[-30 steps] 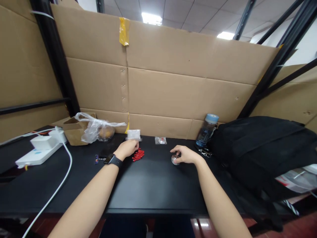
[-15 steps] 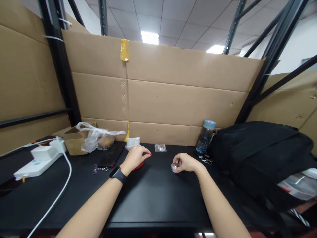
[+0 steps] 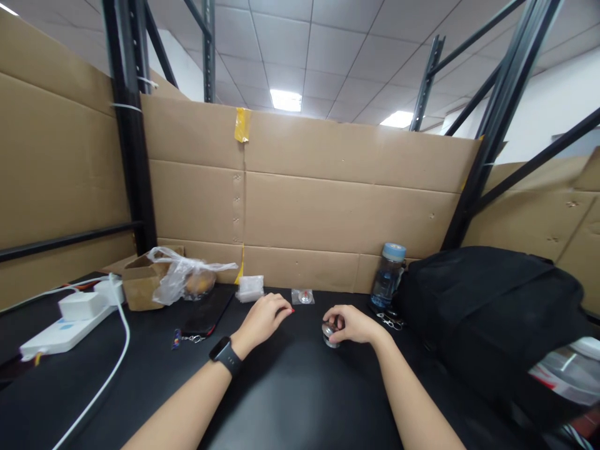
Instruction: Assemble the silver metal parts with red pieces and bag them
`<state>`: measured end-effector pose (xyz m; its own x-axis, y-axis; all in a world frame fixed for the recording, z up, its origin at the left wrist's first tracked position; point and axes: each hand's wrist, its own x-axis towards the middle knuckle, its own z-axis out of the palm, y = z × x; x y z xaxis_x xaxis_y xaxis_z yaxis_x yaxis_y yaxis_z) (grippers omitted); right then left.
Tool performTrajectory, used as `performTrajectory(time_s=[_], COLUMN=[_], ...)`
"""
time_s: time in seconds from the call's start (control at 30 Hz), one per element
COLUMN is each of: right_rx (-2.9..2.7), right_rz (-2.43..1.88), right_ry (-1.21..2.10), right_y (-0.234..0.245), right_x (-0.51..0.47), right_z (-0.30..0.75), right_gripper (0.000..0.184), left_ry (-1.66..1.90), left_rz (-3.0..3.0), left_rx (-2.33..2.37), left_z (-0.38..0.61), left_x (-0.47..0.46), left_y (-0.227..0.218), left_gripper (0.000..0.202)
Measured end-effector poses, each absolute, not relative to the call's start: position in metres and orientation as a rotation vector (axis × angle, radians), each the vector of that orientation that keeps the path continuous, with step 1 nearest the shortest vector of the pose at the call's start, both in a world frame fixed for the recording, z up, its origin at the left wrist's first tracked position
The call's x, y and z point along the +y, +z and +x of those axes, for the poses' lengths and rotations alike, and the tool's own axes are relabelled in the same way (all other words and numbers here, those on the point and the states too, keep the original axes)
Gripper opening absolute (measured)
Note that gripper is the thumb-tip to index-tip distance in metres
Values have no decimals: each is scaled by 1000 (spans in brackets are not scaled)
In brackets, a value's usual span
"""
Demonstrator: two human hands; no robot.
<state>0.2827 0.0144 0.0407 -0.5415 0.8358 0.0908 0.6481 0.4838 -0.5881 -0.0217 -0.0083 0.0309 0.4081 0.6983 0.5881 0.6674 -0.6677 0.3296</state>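
My left hand (image 3: 266, 320), with a dark watch (image 3: 225, 354) on its wrist, is closed in a pinch above the black table (image 3: 295, 381). A bit of a small red thing (image 3: 293, 310) pokes out at its fingertips; the rest is hidden by the hand. To the right, my right hand (image 3: 352, 322) grips a small round silvery object (image 3: 330, 334) between thumb and fingers, low over the table. Its shiny side faces left, and my fingers cover part of it. Behind and between the hands lies a small clear packet (image 3: 303, 296) with a round piece inside.
At the back left are a white packet (image 3: 250, 288), a dark flat phone-like slab (image 3: 206, 317), a tied plastic bag (image 3: 187, 278) and a cardboard box (image 3: 140, 284). A power strip (image 3: 60, 337) with a cable lies left. A water bottle (image 3: 388, 275) and black backpack (image 3: 492, 325) stand right.
The view has tilted up a little. My left hand has shifted slightly right, and the red bit seen below it is out of sight. The silvery object has tilted in my right hand.
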Motion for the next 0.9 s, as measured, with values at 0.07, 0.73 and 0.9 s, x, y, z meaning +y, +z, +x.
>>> performTrajectory(time_s=[0.07,0.73,0.9], right_rx=[-2274,-1662,-1628], right_rz=[-1133,-707,-721], right_ry=[726,1186,1195], right_y=[41,26,23], right_x=[12,-6,-4], right_z=[274,199,198], right_gripper=[51,49,46], left_ry=[1157,1249,1213], left_rz=[2565,2590,2657], left_rx=[1245,1324,1306], left_z=[-19,4,4], left_x=[-10,-34,-35], left_y=[32,40,43], left_gripper=[26,17,18])
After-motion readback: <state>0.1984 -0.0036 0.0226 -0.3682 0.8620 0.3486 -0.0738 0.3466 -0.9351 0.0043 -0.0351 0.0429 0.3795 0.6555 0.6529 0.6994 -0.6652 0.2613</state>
